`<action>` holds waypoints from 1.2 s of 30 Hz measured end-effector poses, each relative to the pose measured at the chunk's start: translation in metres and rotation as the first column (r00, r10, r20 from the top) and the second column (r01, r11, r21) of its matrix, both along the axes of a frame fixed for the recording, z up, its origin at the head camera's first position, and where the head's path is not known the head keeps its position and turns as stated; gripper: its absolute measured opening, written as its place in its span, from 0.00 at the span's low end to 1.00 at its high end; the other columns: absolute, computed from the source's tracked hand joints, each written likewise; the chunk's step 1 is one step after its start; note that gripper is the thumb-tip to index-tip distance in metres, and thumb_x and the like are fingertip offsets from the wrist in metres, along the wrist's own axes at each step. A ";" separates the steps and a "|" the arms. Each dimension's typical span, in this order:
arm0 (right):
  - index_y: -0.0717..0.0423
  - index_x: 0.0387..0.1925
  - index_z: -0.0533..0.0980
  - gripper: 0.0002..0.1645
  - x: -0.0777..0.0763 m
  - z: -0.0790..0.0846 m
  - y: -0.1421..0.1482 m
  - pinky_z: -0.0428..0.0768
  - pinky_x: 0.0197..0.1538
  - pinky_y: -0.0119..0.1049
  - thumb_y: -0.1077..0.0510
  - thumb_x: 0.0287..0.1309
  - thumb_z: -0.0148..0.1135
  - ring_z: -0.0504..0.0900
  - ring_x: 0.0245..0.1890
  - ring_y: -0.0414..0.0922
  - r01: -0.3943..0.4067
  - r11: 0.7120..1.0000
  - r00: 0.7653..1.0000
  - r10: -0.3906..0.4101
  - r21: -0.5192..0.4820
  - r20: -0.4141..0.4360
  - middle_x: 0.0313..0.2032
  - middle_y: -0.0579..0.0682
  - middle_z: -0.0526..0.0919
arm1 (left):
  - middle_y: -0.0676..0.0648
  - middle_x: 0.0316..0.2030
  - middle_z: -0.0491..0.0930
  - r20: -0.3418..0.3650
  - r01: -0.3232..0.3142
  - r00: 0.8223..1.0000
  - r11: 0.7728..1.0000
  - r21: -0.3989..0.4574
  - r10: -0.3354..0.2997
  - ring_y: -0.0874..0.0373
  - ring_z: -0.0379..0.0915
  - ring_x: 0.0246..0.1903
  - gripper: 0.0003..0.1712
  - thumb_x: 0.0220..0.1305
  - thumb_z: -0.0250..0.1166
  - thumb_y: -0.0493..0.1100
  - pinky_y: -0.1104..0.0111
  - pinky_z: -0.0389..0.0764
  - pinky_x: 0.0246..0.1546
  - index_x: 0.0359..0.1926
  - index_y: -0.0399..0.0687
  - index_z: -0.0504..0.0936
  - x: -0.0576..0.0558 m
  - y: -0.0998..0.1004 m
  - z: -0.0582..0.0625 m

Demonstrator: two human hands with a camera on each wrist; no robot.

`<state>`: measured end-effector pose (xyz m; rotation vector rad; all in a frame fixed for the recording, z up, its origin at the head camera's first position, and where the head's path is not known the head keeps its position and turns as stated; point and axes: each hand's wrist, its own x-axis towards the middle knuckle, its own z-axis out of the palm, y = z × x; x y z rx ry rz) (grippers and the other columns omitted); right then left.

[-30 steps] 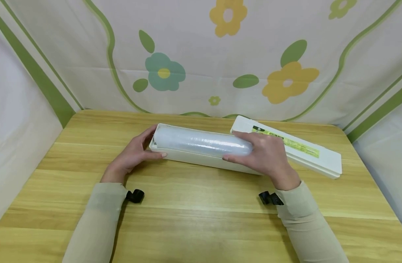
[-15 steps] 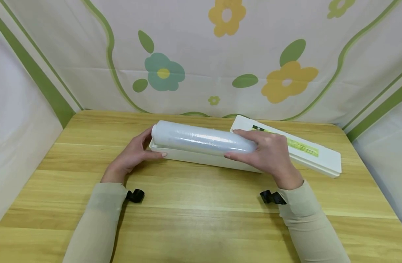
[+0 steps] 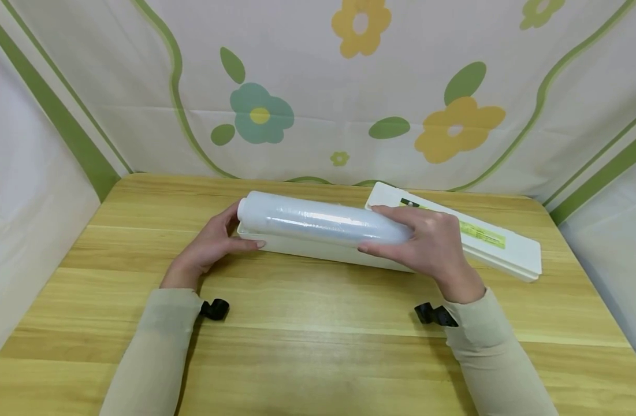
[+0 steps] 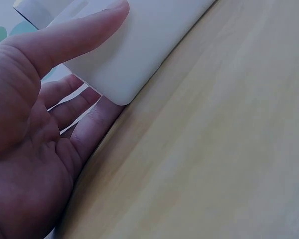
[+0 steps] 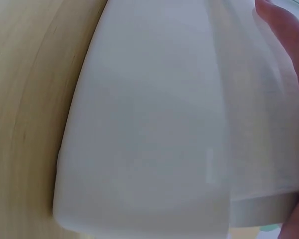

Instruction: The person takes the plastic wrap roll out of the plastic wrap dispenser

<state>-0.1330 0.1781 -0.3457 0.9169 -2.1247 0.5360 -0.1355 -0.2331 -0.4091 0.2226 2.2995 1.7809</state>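
A thick roll of clear plastic wrap (image 3: pixel 318 218) lies lengthwise over a long white box (image 3: pixel 323 249), raised above its rim. My right hand (image 3: pixel 429 242) grips the roll's right end, thumb in front and fingers over the far side. In the right wrist view the roll (image 5: pixel 264 129) stands up past the box wall (image 5: pixel 144 124). At the box's left end, my left hand (image 3: pixel 208 245) holds it, the thumb along the front wall. The left wrist view shows the fingers of that hand (image 4: pixel 35 124) reaching behind the box corner (image 4: pixel 114 74), low by the tabletop.
A long white lid (image 3: pixel 510 254) with a yellow-green label lies at an angle on the wooden table (image 3: pixel 318 346), behind and right of the right hand. A flower-printed curtain (image 3: pixel 307 86) hangs along the table's back edge.
The right hand has lifted the plastic wrap roll from inside the box to above its rim and moved it slightly. The left hand and the box stay in place.
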 end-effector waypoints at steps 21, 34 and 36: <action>0.50 0.44 0.93 0.41 0.022 0.008 0.019 0.84 0.28 0.44 0.20 0.52 0.73 0.94 0.32 0.51 -0.077 0.996 0.997 0.077 -0.046 0.003 0.37 0.51 0.95 | 0.47 0.79 0.65 -0.021 0.040 0.999 0.999 -0.010 -0.040 0.50 0.53 0.81 0.59 0.61 0.77 0.31 0.57 0.61 0.77 0.86 0.58 0.57 -0.001 -0.005 -0.001; 0.49 0.43 0.94 0.42 0.040 -0.003 0.035 0.88 0.31 0.51 0.18 0.52 0.71 0.94 0.32 0.55 -0.063 0.998 0.998 0.063 0.009 0.018 0.35 0.54 0.95 | 0.48 0.80 0.65 -0.012 0.032 0.999 0.999 -0.019 -0.032 0.51 0.54 0.81 0.59 0.62 0.78 0.34 0.50 0.57 0.81 0.86 0.59 0.56 -0.004 -0.003 -0.004; 0.49 0.42 0.94 0.43 0.043 -0.005 0.036 0.88 0.32 0.52 0.16 0.52 0.69 0.94 0.32 0.56 -0.049 0.999 0.999 0.049 0.019 0.012 0.34 0.55 0.94 | 0.48 0.80 0.64 -0.009 0.027 1.000 0.999 -0.020 -0.027 0.51 0.53 0.82 0.59 0.62 0.78 0.34 0.50 0.55 0.82 0.86 0.59 0.56 -0.004 -0.003 -0.003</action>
